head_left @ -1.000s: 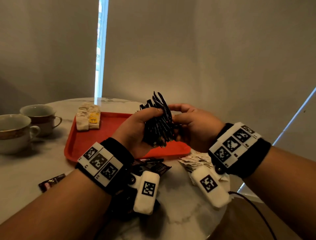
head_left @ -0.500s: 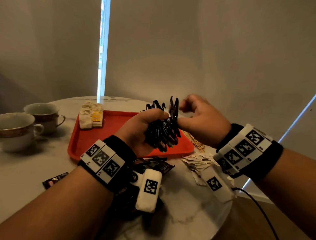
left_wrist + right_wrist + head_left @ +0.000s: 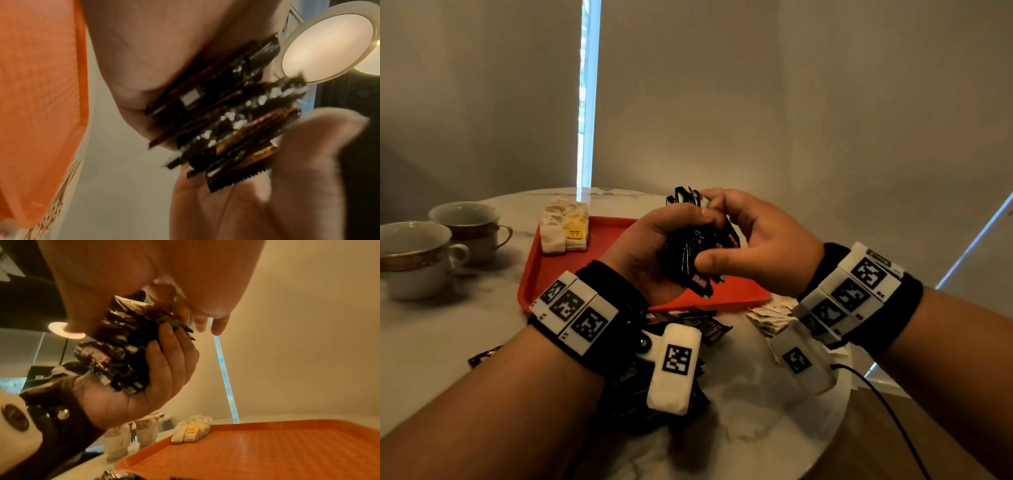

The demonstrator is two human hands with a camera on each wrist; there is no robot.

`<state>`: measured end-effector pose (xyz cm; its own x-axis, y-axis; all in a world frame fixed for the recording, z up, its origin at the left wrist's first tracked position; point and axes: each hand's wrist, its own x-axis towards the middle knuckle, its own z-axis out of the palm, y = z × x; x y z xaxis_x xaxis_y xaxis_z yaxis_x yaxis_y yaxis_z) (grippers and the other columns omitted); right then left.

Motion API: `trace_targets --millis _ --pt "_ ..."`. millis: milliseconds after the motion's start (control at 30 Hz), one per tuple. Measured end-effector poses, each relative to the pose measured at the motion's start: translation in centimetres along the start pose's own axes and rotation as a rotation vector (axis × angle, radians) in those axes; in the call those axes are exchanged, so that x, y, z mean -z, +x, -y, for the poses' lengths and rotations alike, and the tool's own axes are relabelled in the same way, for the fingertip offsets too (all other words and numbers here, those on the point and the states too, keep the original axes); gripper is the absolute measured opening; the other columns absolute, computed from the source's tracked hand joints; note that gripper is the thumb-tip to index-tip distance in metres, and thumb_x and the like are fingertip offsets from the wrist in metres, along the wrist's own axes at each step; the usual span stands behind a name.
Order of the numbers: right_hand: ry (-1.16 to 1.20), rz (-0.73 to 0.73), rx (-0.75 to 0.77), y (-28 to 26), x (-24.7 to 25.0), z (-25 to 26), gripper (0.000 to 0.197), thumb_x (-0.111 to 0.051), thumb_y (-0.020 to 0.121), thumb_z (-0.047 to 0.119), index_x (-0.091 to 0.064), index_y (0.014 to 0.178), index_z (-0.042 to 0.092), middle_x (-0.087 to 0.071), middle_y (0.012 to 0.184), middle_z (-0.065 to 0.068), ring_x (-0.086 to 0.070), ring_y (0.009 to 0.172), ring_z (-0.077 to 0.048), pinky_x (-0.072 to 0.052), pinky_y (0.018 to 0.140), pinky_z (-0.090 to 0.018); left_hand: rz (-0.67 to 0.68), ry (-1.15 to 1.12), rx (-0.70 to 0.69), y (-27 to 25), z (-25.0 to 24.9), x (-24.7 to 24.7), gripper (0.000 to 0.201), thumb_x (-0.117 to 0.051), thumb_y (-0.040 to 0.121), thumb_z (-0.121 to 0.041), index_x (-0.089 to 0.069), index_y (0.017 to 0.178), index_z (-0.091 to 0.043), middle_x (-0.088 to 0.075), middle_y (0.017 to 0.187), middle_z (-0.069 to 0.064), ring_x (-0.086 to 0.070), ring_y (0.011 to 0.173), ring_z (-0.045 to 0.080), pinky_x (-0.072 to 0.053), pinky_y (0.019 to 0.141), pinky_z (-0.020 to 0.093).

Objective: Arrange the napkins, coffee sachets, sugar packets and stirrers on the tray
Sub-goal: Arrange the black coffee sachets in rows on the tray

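My left hand [image 3: 654,253] grips a thick bundle of black coffee sachets [image 3: 693,253] above the red tray [image 3: 571,274]. My right hand [image 3: 750,246] closes on the same bundle from the right, thumb low and fingers at its top edge. The left wrist view shows the sachet bundle [image 3: 222,123] edge-on between both hands. From the right wrist, the coffee sachets [image 3: 123,353] lie in the left palm [image 3: 133,399]. White napkin packs [image 3: 565,229] sit at the tray's far left corner. More dark sachets [image 3: 698,325] and pale sugar packets [image 3: 770,315] lie on the table.
Two white cups [image 3: 417,253] with gold bands stand at the table's left. The round marble table [image 3: 756,404] ends close on the right. A single dark sachet [image 3: 484,356] lies near my left forearm. A black cable [image 3: 887,411] trails off the right wrist.
My right hand was curled into a fist beside the bundle; now it has spread and closed around the sachets. The bundle's fanned ends are pressed closer together.
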<state>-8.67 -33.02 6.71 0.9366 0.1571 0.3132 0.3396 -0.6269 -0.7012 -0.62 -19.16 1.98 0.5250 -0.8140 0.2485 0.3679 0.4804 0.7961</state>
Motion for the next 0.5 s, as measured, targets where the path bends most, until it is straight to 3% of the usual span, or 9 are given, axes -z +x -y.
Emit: trace_targets --millis 67,133,167,200,267,300,367,433,500 --pt "0.273 -0.086 -0.102 0.2 -0.1 -0.2 0.028 -0.073 0.070 0.037 -0.058 0.089 0.024 -0.059 0.133 -0.016 -0.055 0.128 -0.022 -0.042 0.112 -0.048 -0.027 0.004 -0.005 -0.2 0.0 -0.4 0.020 -0.046 0.087 -0.016 -0.058 0.099 -0.005 -0.059 0.081 0.011 -0.057 0.071 0.023 -0.050 0.064 0.033" --pt "0.449 -0.180 -0.143 0.7 -0.2 -0.4 0.028 -0.059 0.078 0.038 -0.055 0.096 0.017 -0.049 0.132 -0.037 -0.048 0.125 -0.049 -0.031 0.113 -0.064 -0.066 0.028 -0.004 -0.2 0.0 -0.5 0.020 -0.043 0.089 -0.015 -0.058 0.097 -0.005 -0.060 0.077 0.010 -0.057 0.067 0.021 -0.050 0.059 0.030" --pt "0.481 -0.239 -0.135 0.9 -0.3 -0.4 0.029 -0.055 0.082 0.040 -0.053 0.098 0.016 -0.051 0.125 -0.035 -0.051 0.121 -0.048 -0.034 0.112 -0.062 -0.085 0.035 -0.007 -0.2 -0.1 -0.5 0.021 -0.041 0.090 -0.016 -0.058 0.092 -0.004 -0.060 0.072 0.010 -0.057 0.063 0.021 -0.050 0.055 0.027" --pt "0.521 -0.309 -0.173 1.0 -0.3 -0.6 0.030 -0.052 0.086 0.044 -0.053 0.097 0.016 -0.055 0.117 -0.026 -0.054 0.117 -0.040 -0.039 0.108 -0.055 -0.100 0.025 -0.016 -0.1 -0.3 -0.4 0.024 -0.039 0.091 -0.017 -0.059 0.088 -0.003 -0.060 0.068 0.009 -0.058 0.059 0.020 -0.049 0.051 0.025" --pt "0.466 -0.366 -0.369 1.0 -0.3 -2.0 0.035 -0.044 0.098 0.050 -0.055 0.093 0.017 -0.058 0.103 -0.009 -0.053 0.105 -0.028 -0.042 0.088 -0.041 -0.114 -0.022 -0.058 0.0 -0.9 -0.2 0.031 -0.041 0.087 -0.019 -0.067 0.080 -0.003 -0.061 0.065 0.008 -0.059 0.054 0.020 -0.046 0.048 0.022" --pt "0.364 -0.310 -0.484 0.7 -0.3 -2.8 0.039 -0.042 0.101 0.049 -0.059 0.092 0.016 -0.058 0.100 -0.007 -0.052 0.100 -0.027 -0.042 0.081 -0.039 -0.117 -0.047 -0.091 0.0 -1.2 -0.1 0.032 -0.043 0.082 -0.021 -0.070 0.077 -0.004 -0.061 0.065 0.007 -0.059 0.054 0.019 -0.045 0.049 0.022" --pt "0.171 -0.077 -0.705 -0.3 -0.8 -5.0 0.046 -0.043 0.099 0.055 -0.068 0.096 0.017 -0.061 0.105 -0.006 -0.057 0.099 -0.023 -0.049 0.080 -0.039 -0.111 -0.091 -0.155 -0.1 -1.9 -0.1 0.030 -0.047 0.077 -0.024 -0.072 0.078 -0.006 -0.061 0.069 0.005 -0.060 0.058 0.018 -0.045 0.051 0.021" --pt "0.028 0.119 -0.804 -1.3 -1.4 -6.4 0.047 -0.044 0.096 0.062 -0.073 0.104 0.026 -0.063 0.116 -0.003 -0.061 0.105 -0.020 -0.052 0.089 -0.042 -0.081 -0.106 -0.204 -0.4 -2.6 -0.1 0.029 -0.047 0.075 -0.026 -0.070 0.081 -0.008 -0.061 0.070 0.003 -0.059 0.058 0.016 -0.045 0.051 0.020" --pt "0.029 0.200 -0.836 -1.5 -2.4 -6.9 0.048 -0.045 0.096 0.063 -0.074 0.106 0.026 -0.063 0.120 -0.005 -0.061 0.107 -0.021 -0.053 0.094 -0.043 -0.053 -0.103 -0.253 -0.7 -3.3 0.1 0.028 -0.046 0.077 -0.027 -0.066 0.088 -0.010 -0.060 0.071 0.002 -0.059 0.059 0.015 -0.043 0.051 0.020"
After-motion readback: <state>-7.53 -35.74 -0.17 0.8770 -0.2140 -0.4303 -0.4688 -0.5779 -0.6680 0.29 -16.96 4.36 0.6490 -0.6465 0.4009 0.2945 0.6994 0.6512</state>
